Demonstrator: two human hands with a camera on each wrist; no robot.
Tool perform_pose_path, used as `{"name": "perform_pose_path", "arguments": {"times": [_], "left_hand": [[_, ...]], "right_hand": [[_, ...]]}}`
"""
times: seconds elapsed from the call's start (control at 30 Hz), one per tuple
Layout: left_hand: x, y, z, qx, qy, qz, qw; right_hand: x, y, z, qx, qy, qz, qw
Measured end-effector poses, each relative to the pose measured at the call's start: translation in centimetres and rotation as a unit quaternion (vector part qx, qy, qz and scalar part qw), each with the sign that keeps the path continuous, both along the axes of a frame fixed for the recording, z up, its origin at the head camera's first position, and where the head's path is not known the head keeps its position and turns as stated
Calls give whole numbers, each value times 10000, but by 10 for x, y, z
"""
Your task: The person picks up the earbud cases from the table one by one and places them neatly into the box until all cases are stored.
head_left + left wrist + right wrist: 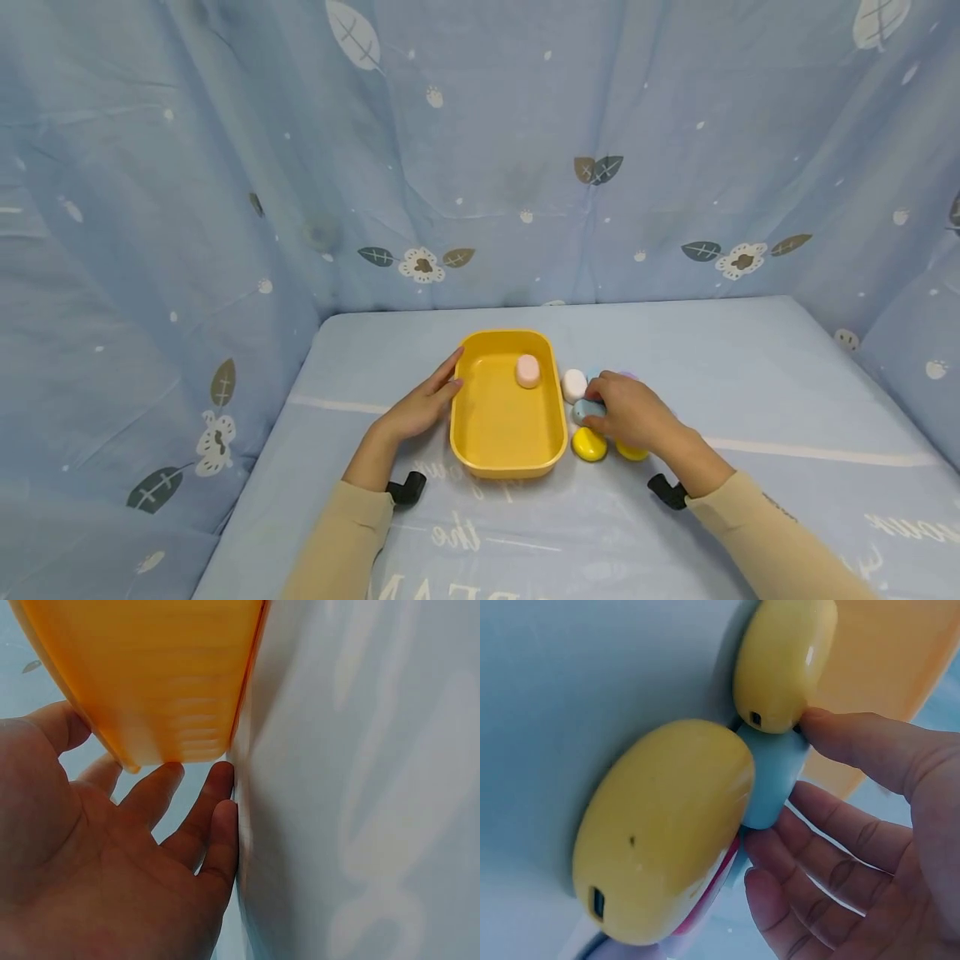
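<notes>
Seemingly, the spread left hand (pixel 418 408) steadied the tub (pixel 498 425) from nine o'clock, right hand (pixel 634 410) pinching a blue gadget (pixel 587 412) at three.

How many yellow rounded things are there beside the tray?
2: one yellow thing just right of the tray, another yellow thing farther right, partly covered by the right hand. More may be hidden under that hand.

Head view evenly bright; both wrist views dimmer (a soft-edged shadow falls beside the tray (pixel 157 675)).
</notes>
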State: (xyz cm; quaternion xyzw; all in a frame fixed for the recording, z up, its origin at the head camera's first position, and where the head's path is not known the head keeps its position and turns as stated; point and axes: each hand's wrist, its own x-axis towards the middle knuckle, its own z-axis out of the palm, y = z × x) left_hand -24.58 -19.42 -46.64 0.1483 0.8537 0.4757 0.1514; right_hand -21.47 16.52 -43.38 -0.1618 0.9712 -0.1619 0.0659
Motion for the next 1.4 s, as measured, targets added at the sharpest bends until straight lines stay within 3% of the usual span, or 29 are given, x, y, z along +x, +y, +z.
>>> {"name": "perform_pose_path", "arguments": {"times": [0.57,0.87,1.4], "left_hand": [[-6,2,5,4,-68,4,10000],[-5,1,7,78,-93,-14,9999],[-2,-2,-2,113,-125,4,9999]], "right_hand": [[-2,2,3,62,169,61,9998],[-5,1,14,78,47,57,9999],[-7,-4,32,-111,220,245,9994]]}}
